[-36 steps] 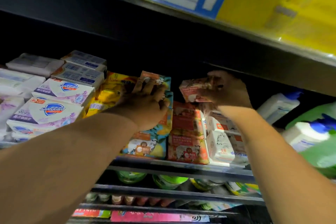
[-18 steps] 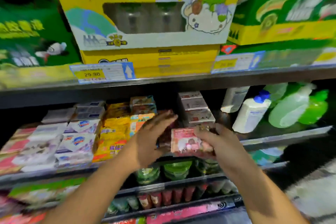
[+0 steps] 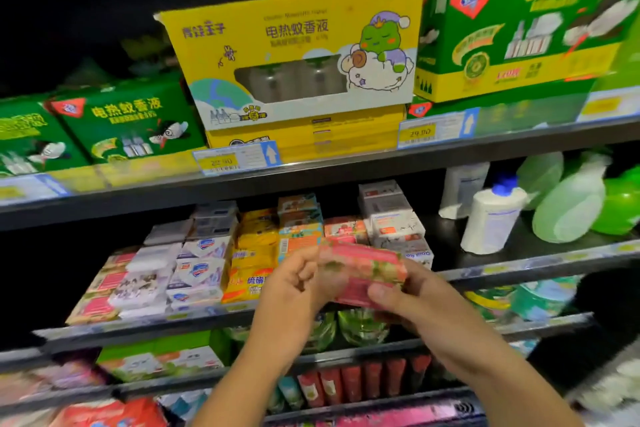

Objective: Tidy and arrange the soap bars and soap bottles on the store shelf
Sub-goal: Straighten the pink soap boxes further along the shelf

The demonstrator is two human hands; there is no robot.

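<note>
I hold a pink boxed soap bar (image 3: 363, 269) in front of the middle shelf (image 3: 519, 272). My right hand (image 3: 412, 302) grips its right end, thumb on the front. My left hand (image 3: 298, 284) sits at its left end with fingers curled; whether it grips the box is blurred. Behind them lie rows of soap bars: white-and-blue packs (image 3: 199, 270), yellow packs (image 3: 254, 253), orange boxes (image 3: 299, 218) and white boxes (image 3: 394, 218). A white soap bottle with a blue cap (image 3: 491, 218) and pale green bottles (image 3: 568, 204) stand on the shelf's right part.
The upper shelf carries a large yellow carton (image 3: 294, 59) and green cartons (image 3: 512, 35), with price tags (image 3: 235, 158) on its rail. Lower shelves hold green bottles (image 3: 360, 326) and red packs (image 3: 363, 381). Dark bare shelf shows between the white boxes and the bottles.
Both hands have drawn back from deep in the shelf, bringing the pink soap bar out in front. My left hand left the stacked bars and came to the box. The view pulled back and up.
</note>
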